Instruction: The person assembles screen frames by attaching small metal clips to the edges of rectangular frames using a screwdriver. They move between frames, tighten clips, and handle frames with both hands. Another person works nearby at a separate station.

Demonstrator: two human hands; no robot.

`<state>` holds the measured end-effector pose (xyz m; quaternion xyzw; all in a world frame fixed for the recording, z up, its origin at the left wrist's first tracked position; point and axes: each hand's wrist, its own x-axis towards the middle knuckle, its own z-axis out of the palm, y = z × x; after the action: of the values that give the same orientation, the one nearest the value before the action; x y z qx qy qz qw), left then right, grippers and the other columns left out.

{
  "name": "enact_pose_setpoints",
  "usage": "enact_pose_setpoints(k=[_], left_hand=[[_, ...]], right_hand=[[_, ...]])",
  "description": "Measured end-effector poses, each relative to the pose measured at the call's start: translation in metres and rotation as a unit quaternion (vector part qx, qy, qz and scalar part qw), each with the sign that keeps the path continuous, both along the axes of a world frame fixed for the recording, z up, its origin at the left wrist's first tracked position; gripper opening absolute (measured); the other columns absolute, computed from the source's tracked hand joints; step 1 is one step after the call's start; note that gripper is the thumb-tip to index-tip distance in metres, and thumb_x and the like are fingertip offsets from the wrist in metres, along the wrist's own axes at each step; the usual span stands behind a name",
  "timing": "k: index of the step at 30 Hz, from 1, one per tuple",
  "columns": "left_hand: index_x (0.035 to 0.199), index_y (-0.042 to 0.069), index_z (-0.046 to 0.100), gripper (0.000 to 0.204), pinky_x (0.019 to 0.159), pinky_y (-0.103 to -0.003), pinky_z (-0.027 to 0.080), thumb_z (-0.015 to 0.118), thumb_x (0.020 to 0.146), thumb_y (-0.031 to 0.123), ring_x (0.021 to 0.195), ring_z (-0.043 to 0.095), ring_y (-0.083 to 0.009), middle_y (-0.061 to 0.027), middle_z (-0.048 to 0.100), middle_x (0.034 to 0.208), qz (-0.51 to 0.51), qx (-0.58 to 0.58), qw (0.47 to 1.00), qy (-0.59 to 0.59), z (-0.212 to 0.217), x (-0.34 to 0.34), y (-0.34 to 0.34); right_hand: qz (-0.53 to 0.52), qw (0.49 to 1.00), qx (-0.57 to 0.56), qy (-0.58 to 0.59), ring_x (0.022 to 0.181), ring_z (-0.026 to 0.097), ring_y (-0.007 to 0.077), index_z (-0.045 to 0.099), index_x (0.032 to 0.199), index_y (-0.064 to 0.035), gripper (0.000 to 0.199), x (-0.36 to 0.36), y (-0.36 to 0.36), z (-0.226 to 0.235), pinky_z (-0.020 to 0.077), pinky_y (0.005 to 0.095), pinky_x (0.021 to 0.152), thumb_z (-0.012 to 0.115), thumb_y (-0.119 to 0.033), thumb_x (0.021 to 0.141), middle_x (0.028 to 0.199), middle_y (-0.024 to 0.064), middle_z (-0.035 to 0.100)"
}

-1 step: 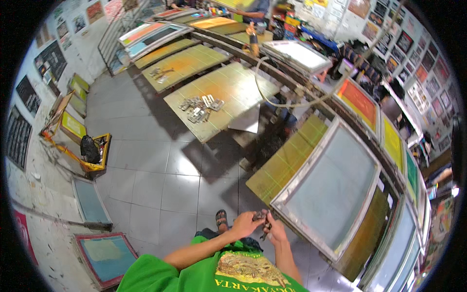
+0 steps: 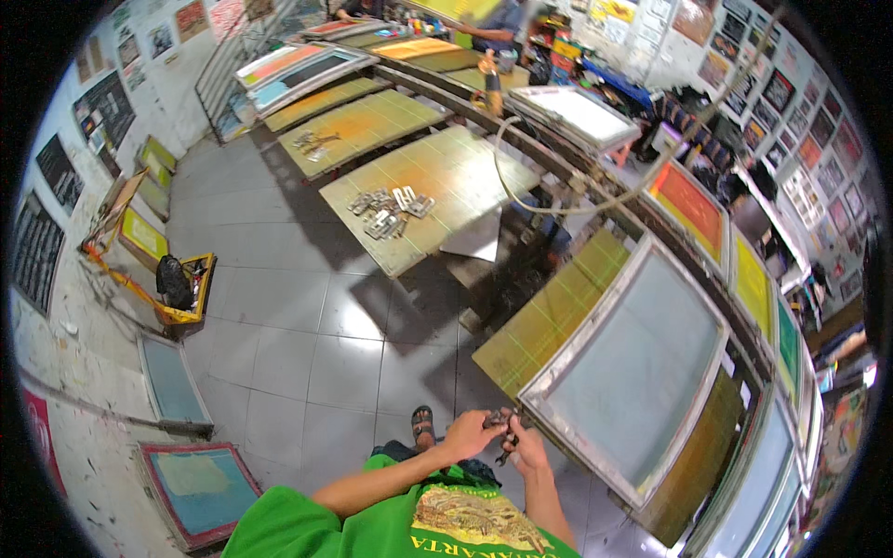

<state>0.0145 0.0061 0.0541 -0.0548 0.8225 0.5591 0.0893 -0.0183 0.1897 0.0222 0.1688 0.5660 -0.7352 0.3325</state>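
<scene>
Fingers hold small dark hardware between them.

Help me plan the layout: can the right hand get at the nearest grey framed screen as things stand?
Probably yes: the right hand is close to a corner of the grey framed screen, with nothing visible between, though it seems occupied with a small dark piece.

A pale, orange-stained board carries a loose pile of metal pieces.
</scene>
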Motion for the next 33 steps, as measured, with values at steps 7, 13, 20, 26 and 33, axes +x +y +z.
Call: enact_pose_setpoints(k=[7,13,20,26,33], left_hand=[[0.073,0.008,0.062,0.059,0.046,-0.03,0.032,0.067,0.09,0.064,0.05,0.046,-0.0117,0.0016,0.052,0.06,-0.059,0.121,0.973,-0.19,-0.027,-0.02,-0.021],[0.082,0.001,0.067,0.064,0.058,-0.037,0.046,0.07,0.087,0.064,0.064,0.06,-0.0203,-0.0108,0.064,0.072,-0.025,0.091,0.991,-0.1,-0.011,-0.012,-0.026],[0.098,-0.001,0.07,0.059,0.077,-0.05,0.053,0.075,0.081,0.056,0.089,0.07,-0.0394,-0.0209,0.073,0.09,-0.054,-0.047,0.997,-0.01,-0.004,-0.004,-0.01],[0.1,0.0,0.071,0.049,0.078,-0.054,0.054,0.07,0.085,0.047,0.091,0.069,-0.0447,-0.024,0.072,0.091,0.005,-0.106,0.994,-0.017,-0.001,-0.006,-0.005],[0.096,-0.004,0.068,0.046,0.076,-0.054,0.054,0.066,0.093,0.042,0.09,0.069,-0.0446,-0.0242,0.072,0.092,-0.021,-0.112,0.993,-0.02,0.011,-0.005,0.0]], right_hand=[[0.006,1.0,0.023,0.011,0.072,0.047,0.0082,0.068,0.126,-0.0075,0.039,-0.008,-0.013,0.003,0.0436,0.0252,0.062,0.068,-0.036,0.1,0.088,-0.004,0.06],[-0.088,0.993,0.009,-0.074,0.059,0.045,0.0109,0.069,0.102,-0.0053,0.022,-0.012,-0.013,-0.029,0.0385,0.0267,0.051,0.072,-0.027,0.098,0.079,0.0005,0.059],[-0.143,0.988,0.014,-0.06,0.069,0.063,0.0205,0.066,0.086,-0.0005,0.032,-0.008,-0.027,-0.015,0.0512,0.038,0.06,0.086,-0.024,0.085,0.084,0.0088,0.067],[-0.1,0.995,0.017,-0.017,0.075,0.064,0.017,0.069,0.106,0.0013,0.035,-0.014,-0.033,-0.033,0.0495,0.0337,0.064,0.075,-0.031,0.095,0.092,0.0063,0.069],[0.009,1.0,0.029,-0.003,0.086,0.062,0.01,0.066,0.133,-0.0116,0.044,-0.009,-0.015,-0.001,0.0443,0.0303,0.073,0.062,-0.042,0.102,0.101,-0.0009,0.068]])
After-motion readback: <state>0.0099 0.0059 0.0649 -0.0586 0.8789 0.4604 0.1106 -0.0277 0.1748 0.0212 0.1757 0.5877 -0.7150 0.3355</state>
